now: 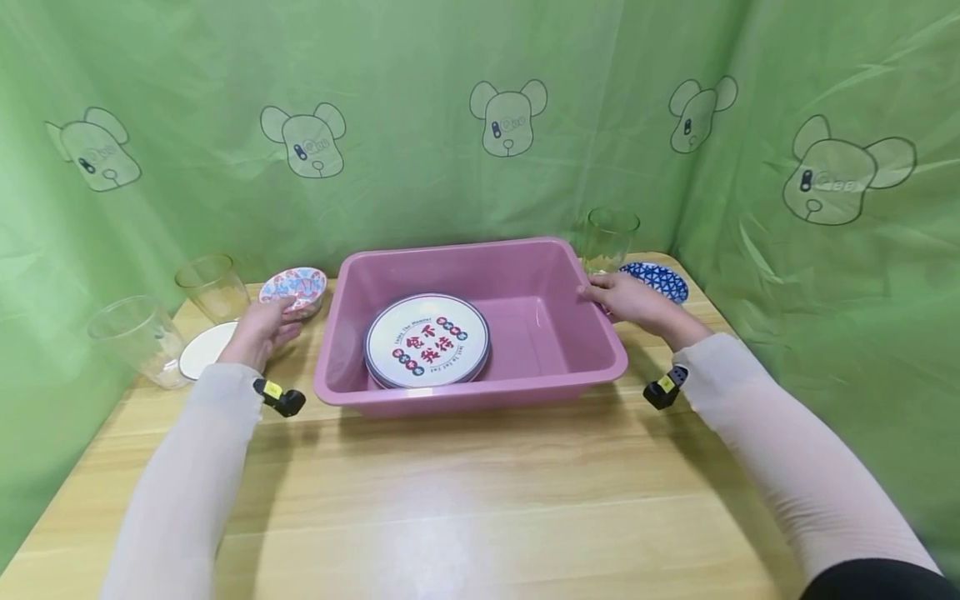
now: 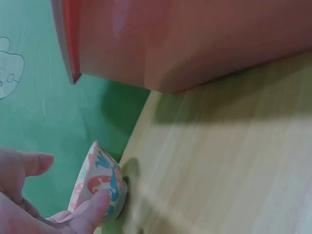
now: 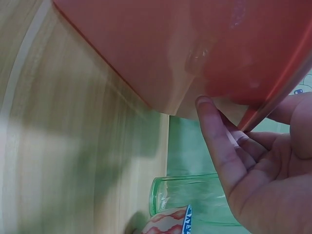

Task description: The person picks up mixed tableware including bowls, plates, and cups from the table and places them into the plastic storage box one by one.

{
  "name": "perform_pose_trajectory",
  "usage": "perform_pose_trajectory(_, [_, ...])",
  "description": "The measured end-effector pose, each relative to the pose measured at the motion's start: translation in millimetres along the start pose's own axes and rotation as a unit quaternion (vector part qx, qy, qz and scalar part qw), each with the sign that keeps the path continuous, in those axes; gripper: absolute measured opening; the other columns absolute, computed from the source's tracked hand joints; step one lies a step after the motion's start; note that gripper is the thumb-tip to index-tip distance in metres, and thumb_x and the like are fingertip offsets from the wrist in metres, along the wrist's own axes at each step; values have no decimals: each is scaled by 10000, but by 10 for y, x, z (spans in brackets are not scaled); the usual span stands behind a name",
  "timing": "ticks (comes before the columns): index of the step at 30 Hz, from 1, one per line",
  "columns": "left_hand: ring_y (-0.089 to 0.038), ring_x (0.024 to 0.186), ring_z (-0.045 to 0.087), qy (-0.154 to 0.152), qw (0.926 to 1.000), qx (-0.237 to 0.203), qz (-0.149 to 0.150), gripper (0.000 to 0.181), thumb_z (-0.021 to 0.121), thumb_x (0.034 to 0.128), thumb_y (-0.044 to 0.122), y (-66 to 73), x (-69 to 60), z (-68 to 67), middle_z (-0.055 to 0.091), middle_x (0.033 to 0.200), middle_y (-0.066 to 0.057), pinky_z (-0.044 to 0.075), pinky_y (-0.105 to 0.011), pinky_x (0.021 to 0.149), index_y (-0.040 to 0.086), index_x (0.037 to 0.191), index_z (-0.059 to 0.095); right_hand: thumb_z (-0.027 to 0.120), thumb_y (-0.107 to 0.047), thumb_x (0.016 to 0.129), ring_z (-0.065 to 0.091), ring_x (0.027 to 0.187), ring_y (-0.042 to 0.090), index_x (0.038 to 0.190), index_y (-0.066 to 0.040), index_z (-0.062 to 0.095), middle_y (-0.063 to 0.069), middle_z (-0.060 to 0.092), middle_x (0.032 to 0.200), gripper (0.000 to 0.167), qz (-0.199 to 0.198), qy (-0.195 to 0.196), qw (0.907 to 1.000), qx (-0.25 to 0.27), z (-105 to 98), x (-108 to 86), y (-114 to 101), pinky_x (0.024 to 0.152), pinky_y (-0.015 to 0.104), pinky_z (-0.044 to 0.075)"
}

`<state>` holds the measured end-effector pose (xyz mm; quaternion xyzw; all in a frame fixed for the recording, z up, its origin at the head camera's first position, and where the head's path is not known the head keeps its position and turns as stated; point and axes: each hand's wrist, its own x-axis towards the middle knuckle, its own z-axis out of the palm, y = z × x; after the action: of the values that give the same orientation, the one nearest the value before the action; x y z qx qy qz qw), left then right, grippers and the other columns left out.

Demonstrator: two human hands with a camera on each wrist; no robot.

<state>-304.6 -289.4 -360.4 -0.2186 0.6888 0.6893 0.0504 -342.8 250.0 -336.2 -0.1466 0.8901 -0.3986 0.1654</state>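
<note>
A pink plastic basin (image 1: 525,333) stands on the table, holding a stack of round white plates (image 1: 427,342) with red characters on the top one. At the basin's right rim my right hand (image 1: 633,302) grips the edge, the thumb over the rim and the fingers (image 3: 217,139) against the outer wall. My left hand (image 1: 258,329) is at a small bowl (image 1: 296,287) with a pink and blue pattern, left of the basin. In the left wrist view, one finger overlaps the bowl's side (image 2: 105,178) and the thumb is apart; contact is unclear.
Left of the basin are a clear glass (image 1: 142,342), a yellowish glass (image 1: 213,287) and a white round dish (image 1: 206,350). Behind my right hand stand a greenish glass (image 1: 611,237) and a blue-patterned dish (image 1: 656,282). Green curtains (image 1: 420,192) hang along the table's back and sides.
</note>
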Motion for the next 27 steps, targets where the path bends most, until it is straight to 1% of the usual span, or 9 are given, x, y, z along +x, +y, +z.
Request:
perform_pose_trajectory(3, [-75,826,602,73,10000,-40,21,636,452,1037,190,-9,28,14,426,1401,-152,509,-226,930,10,1546,114,440,-306,1055,645,961,261,1378,36,496,227,625,1159,473,30,8,10000,25,-2,-6,-2,822,373,577])
perform_pose_trajectory(6, [-103,945,601,194,9998,-99,-4,640,459,1029,172,-3,63,44,402,1446,-145,494,-221,948,12,1547,118,436,-304,1057,646,962,260,1382,42,489,230,624,1159,477,52,17,10000,75,-2,-10,-1,828,372,576])
perform_pose_trajectory(9, [-134,1029,581,271,9992,-207,-192,632,440,1035,169,4,91,58,349,1514,-134,465,-248,995,47,1558,107,437,-306,1057,646,970,260,1392,43,478,232,624,1166,485,77,4,9999,136,1,-9,7,833,370,575])
perform_pose_trajectory(14, [-156,1113,537,243,9988,-150,-404,622,415,1047,187,11,130,40,328,1524,-117,414,-285,1061,60,1562,90,447,-309,1054,650,968,259,1395,41,474,235,626,1168,490,86,-17,9998,195,9,-1,20,828,371,577])
perform_pose_trajectory(17, [-178,1210,499,230,9988,-149,-394,604,398,1048,177,19,159,34,334,1511,-119,393,-304,1084,34,1554,102,453,-310,1052,651,965,261,1391,38,480,236,626,1166,487,64,-12,9998,195,11,-1,18,825,376,578])
perform_pose_trajectory(19, [-170,1203,520,180,9986,-296,-393,589,395,1044,149,20,199,11,431,1426,-120,416,-303,1065,23,1549,118,458,-311,1050,652,965,264,1391,34,483,237,627,1165,486,55,-2,9998,178,9,-7,11,824,379,579])
perform_pose_trajectory(24, [-229,1347,418,40,9965,-715,-433,592,325,1030,35,41,234,31,339,1511,-169,372,-335,1100,29,1554,50,459,-311,1049,653,956,263,1394,29,483,234,631,1158,485,56,27,9999,134,11,-20,-11,818,381,579])
perform_pose_trajectory(26, [-250,1418,300,68,9956,-829,-441,626,289,1005,-44,53,229,66,177,1594,-149,327,-361,1129,41,1558,7,457,-313,1050,652,954,261,1400,30,475,234,630,1159,490,63,33,9999,132,13,-18,-13,819,385,578])
perform_pose_trajectory(27, [-252,1418,299,91,9948,-911,-437,655,282,985,-84,53,239,73,170,1597,-149,319,-371,1132,49,1559,-5,456,-314,1050,651,956,262,1404,30,470,234,628,1162,494,65,39,9999,133,14,-16,-12,820,388,577])
